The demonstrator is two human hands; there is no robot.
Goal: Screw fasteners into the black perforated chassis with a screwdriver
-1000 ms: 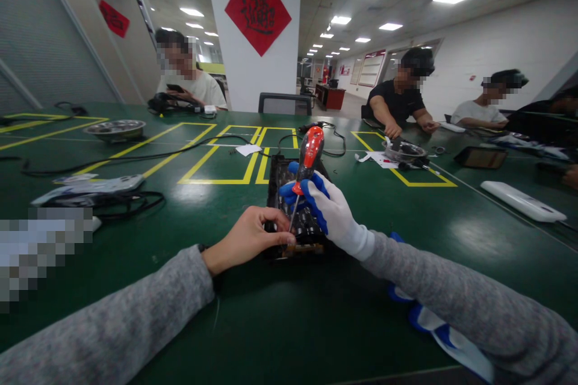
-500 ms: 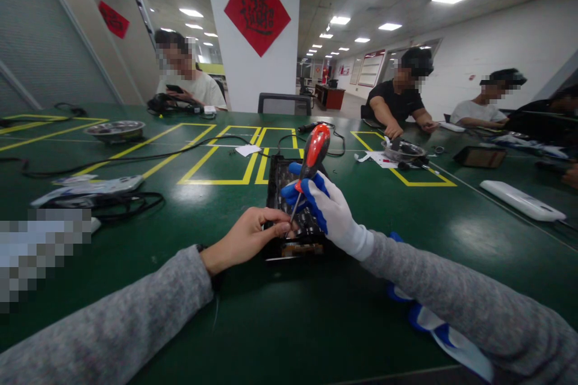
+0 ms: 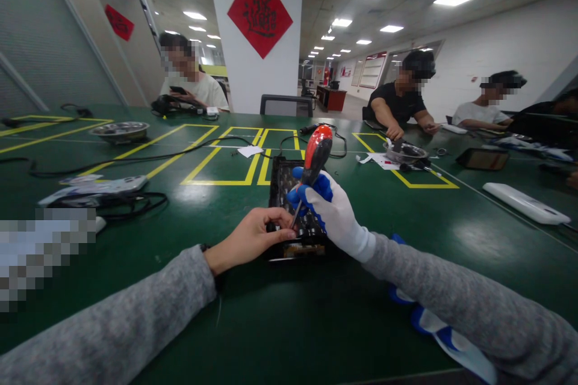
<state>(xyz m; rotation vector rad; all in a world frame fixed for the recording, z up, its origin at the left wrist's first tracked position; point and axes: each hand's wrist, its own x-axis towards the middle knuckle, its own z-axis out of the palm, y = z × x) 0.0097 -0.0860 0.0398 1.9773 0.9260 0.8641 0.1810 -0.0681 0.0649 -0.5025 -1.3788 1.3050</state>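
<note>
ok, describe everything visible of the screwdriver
The screwdriver has a red and black handle, seemingly plastic or rubber, and a thin, seemingly metal shaft. Gripped in the gloved right hand, it leans, handle up, over the black housing. The shaft slants down to the fingers of the bare left hand; the tip isn't visible.

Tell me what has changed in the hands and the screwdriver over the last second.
The screwdriver leans slightly further to the right at its top. The left hand had its thumb raised a little half a second ago; the thumb is lower again, beside the shaft. Nothing was visibly taken up or let go: the gloved right hand still holds the screwdriver, and the black casing stays in place.
</note>
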